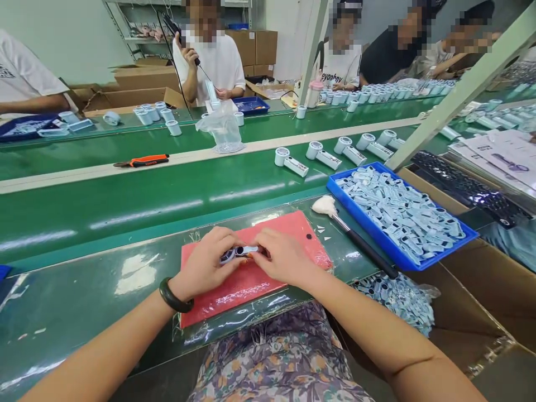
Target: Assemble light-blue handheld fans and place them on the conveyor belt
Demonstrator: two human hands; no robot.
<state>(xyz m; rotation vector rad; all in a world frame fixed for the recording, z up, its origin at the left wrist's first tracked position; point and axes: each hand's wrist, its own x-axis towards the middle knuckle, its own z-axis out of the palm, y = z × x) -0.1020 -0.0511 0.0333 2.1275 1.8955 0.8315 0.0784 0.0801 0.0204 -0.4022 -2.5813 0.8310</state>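
Both my hands work over a red mat on the green bench. My left hand and my right hand grip a small device between them, with a round dark end and a pale metallic body. My fingers hide much of it. A dark bangle circles my left wrist. Just right of my right hand lies a white-tipped brush with a black handle. A blue tray heaped with pale blue parts stands beyond it.
A green conveyor belt crosses ahead, carrying a row of pale devices and orange-handled pliers. A bag of pale blue parts sits at the bench's right edge. Co-workers sit across the belt, and cardboard boxes stand behind them.
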